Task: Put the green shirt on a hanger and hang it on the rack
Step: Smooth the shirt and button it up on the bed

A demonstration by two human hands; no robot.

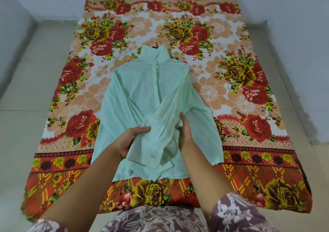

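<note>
Shirt (142, 93) lies flat on the sheet (231, 89), collar away, hem nearest; both hands meet at its lower middle (equally near). The left hand (128, 141) pinches cloth, while the right hand (185, 132) has its fingers hidden in folds, grip unclear.

Soft, even indoor light spreads over the red, orange and yellow flowered cloth bedsheet (231, 36), and its colours read bright. Only a thin, faint shadow edges the pale mint-green sheer fabric shirt (135, 93), whose lifted folds let light through. The wide lens bows the sheet's sides and the pale beige floor tiles (21, 89) outward. Detail is slightly soft throughout, most smeared on the purple-and-white patterned sleeve (236, 212) at the bottom edge.
</note>
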